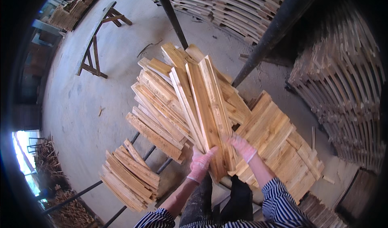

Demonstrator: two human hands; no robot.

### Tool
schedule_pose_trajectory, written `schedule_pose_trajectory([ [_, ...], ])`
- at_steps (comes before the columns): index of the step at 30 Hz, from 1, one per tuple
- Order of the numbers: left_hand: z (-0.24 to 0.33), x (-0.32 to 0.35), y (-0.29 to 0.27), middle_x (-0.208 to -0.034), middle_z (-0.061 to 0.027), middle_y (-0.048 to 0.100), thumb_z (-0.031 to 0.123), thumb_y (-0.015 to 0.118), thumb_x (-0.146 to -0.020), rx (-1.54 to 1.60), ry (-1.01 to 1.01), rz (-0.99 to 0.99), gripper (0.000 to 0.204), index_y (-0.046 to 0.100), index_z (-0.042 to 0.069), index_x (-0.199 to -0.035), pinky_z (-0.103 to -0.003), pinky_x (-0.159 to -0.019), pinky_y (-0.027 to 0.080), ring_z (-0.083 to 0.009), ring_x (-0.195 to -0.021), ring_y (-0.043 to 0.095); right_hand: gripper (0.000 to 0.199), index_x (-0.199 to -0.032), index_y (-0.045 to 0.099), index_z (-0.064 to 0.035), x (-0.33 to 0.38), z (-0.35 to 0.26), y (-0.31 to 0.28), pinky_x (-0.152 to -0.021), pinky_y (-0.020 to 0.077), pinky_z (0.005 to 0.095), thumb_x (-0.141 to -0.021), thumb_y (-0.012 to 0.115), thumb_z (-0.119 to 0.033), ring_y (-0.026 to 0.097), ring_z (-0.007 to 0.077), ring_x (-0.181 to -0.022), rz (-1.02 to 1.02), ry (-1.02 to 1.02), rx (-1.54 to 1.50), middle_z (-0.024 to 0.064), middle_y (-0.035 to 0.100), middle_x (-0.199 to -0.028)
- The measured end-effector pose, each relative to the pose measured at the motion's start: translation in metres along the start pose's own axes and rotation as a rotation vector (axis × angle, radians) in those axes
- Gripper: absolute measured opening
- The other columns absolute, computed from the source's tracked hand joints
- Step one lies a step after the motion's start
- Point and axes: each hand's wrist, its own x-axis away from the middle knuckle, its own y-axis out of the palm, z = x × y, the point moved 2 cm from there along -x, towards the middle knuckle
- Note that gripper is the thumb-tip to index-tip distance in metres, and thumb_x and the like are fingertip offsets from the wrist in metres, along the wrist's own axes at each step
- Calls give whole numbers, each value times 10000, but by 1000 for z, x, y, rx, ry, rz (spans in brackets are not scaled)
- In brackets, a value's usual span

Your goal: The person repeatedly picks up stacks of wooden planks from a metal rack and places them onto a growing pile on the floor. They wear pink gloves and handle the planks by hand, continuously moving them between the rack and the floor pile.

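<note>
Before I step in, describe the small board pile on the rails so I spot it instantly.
Find the big heap of boards at mid-picture. Follow the dark rails down and left; the pile lies across them, left of the left hand, smaller and separated by a gap.

Left fingers (210, 152) on wooden boards (203, 106)

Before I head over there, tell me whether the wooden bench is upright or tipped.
Upright: the bench stands with its splayed legs down on the floor and its long, narrow top raised above them.
</note>
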Motion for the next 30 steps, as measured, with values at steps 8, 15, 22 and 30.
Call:
schedule_pose_trajectory([
  [8, 19, -71, -5, -1386, -129, 585, 565, 424, -1066, 756, -147, -382, 719, 439, -15, -1492, -372, -1074, 464, -218, -1226, 587, 1347, -1619, -79, -42, 16, 13, 30, -1120, 428, 364, -761, 900, -383, 543, 303, -1321, 97, 142, 362, 251, 563, -1411],
  [15, -15, -24, 15, -1354, -114, 604, 463, 675, -964, 876, -105, -794, 666, 505, 0, -1412, -423, -1121, 424, -254, -1257, 566, 1273, -1645, 78, -165, 111, -4, 24, -1028, 484, 501, -699, 872, -470, 579, 484, -1201, 195, 120, 922, 321, 565, -1268],
  [22, -7, 75, 50, -1337, -107, 608, 400, 936, -708, 484, 108, -862, 962, 469, 20, -1458, -408, -1091, 466, -261, -1236, 573, 1252, -1588, 238, -47, 226, -14, -35, -1055, 464, 473, -648, 883, -564, 561, 463, -1226, 240, -79, 763, 265, 546, -1322],
  [30, 65, 61, 134, -1288, -87, 655, 257, 926, -731, -113, 392, -1131, 746, 580, 45, -1357, -383, -986, 543, -224, -1131, 638, 1231, -1570, 266, -38, 195, 50, -123, -1149, 410, 376, -674, 845, -654, 485, 336, -1382, 531, -112, 250, 241, 456, -1504],
])
